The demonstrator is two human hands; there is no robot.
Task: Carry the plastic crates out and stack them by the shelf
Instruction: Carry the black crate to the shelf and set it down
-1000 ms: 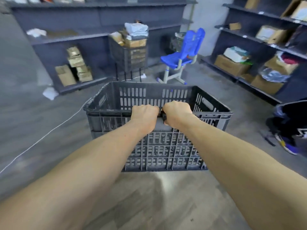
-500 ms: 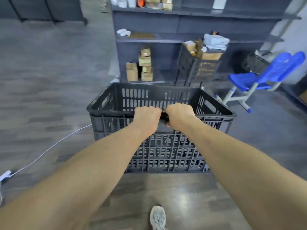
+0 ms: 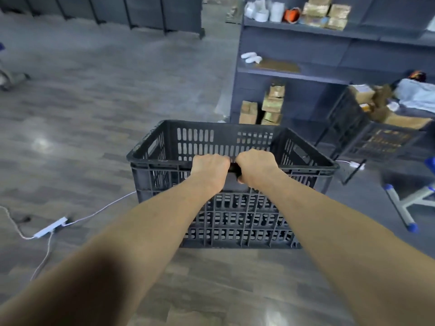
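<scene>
- The left grip point(image 3: 209, 168) was curled tight over the near long rim of a black slotted plastic crate point(image 3: 235, 222), knuckles up, fingers wrapped round the rim bar.
- The right grip point(image 3: 257, 167) was closed on the same rim just beside the left, the two fists almost touching at the rim's middle.
- Both bare forearms reached straight out from the bottom corners of the view to the crate.
- The crate sat upright with its open top up and its near long wall facing the person, over the grey wood-pattern floor point(image 3: 94, 114); whether its base touched the floor could not be told.
- Beyond the crate's far right corner stood a dark grey shelf unit point(image 3: 294, 74), near the crate but apart from it.
- Tan cardboard boxes point(image 3: 273, 104) were piled at the left end of the unit's lowest shelf.
- White rolls point(image 3: 261, 12) and gold-brown packets point(image 3: 329, 12) lay along the front edge of its top shelf.
- To the right of the held crate, a second black mesh crate point(image 3: 376, 137) stood on thin dark legs, loaded with cartons and a pale bundle.
- A white power strip point(image 3: 50, 228) lay on the floor to the left, with a white cable point(image 3: 106, 205) running from it toward the held crate's lower left corner.
- A grey metal chair leg with blue caps point(image 3: 400, 208) stood on the floor at the right edge.
</scene>
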